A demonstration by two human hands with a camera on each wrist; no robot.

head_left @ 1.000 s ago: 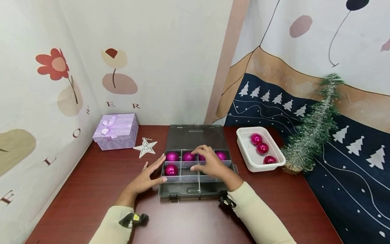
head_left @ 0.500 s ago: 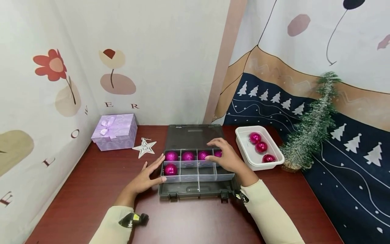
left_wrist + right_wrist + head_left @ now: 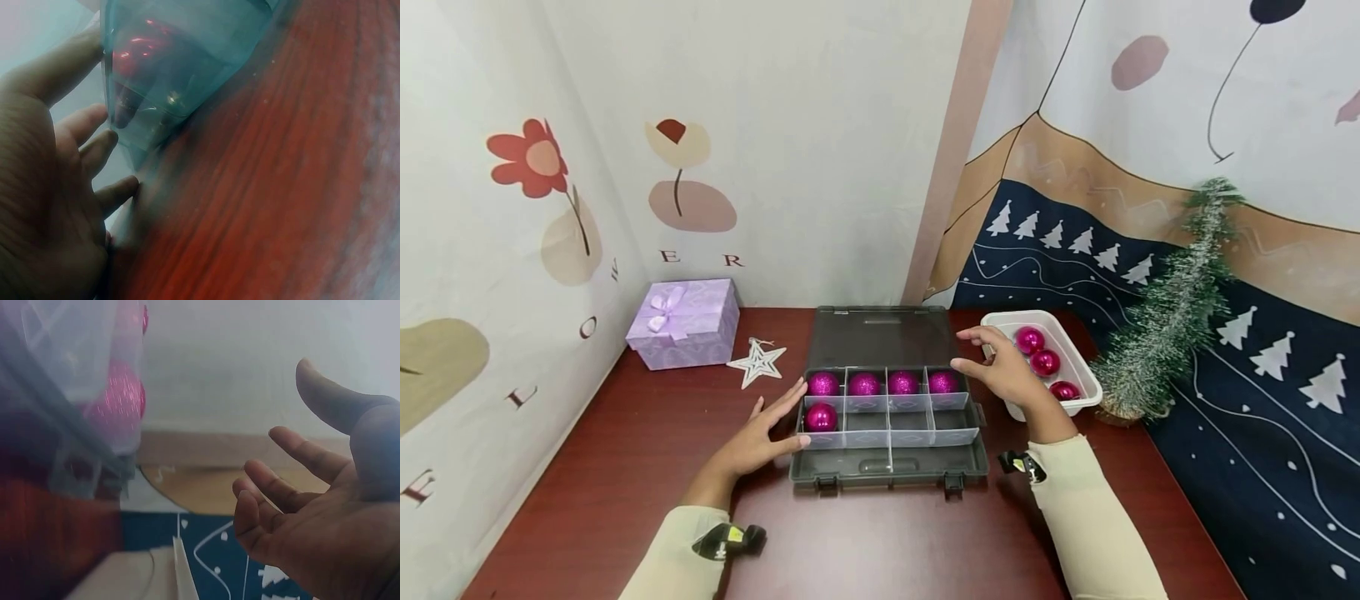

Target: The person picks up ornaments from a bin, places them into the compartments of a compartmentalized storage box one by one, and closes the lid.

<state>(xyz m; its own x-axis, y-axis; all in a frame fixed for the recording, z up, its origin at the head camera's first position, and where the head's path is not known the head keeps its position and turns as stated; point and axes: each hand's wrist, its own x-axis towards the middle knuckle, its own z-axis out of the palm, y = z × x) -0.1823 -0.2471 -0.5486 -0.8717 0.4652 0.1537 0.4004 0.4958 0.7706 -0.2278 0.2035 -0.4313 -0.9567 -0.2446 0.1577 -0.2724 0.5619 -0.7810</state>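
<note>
Box (image 3: 850,461): dark see-through plastic with dividers, it sits on a reddish-brown table (image 3: 880,550), its lid (image 3: 880,337) laid back toward the far wall (image 3: 820,167).
Back row: four glittery pink balls (image 3: 902,382) rest one to a compartment.
Next row: a shiny pink ball (image 3: 821,417) sits in the leftmost compartment.
Tub (image 3: 1070,357): white, to the right of the box, it holds three shiny pink balls (image 3: 1044,362) along its length.
Left hand (image 3: 756,442): thumb and fingers spread, it rests against the box's left side (the hazy left wrist view shows fingertips at the plastic wall).
Right hand (image 3: 1006,373): raised between box and tub, it overlaps the tub's left edge in the head view, thumb well apart from loosely bent fingers.
Left corner: a lilac gift box (image 3: 688,325) with a bow stands near a white star (image 3: 757,363) lying flat.
Right side: a frosted little tree (image 3: 1180,321) leans beside the tub, before a navy cloth (image 3: 1285,433) printed with white trees.
</note>
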